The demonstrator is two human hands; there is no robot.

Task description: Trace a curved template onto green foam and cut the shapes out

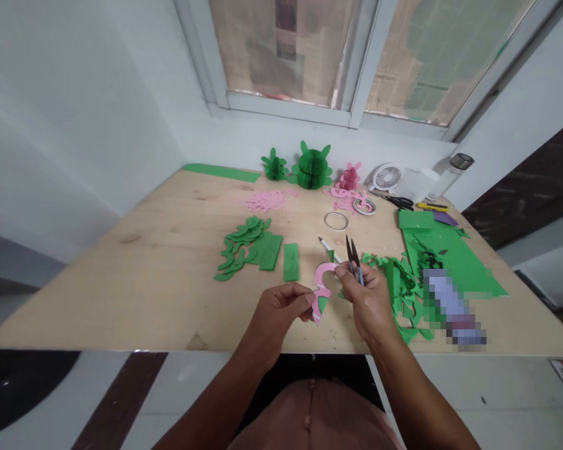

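A curved pink paper piece is held between my two hands above the front part of the table. My left hand pinches its lower end, where a bit of green paper shows beside it. My right hand pinches the upper end between thumb and finger and also holds small scissors, their blades pointing away and slightly apart. Just beyond the hands lie a white pen and a small green rectangle. Green paper scraps lie beside my right hand.
Green cut pieces and pink strips lie on the wooden table. Green and pink paper figures stand at the back. A fan, bottle, black scissors and yellow cutter are at the back right.
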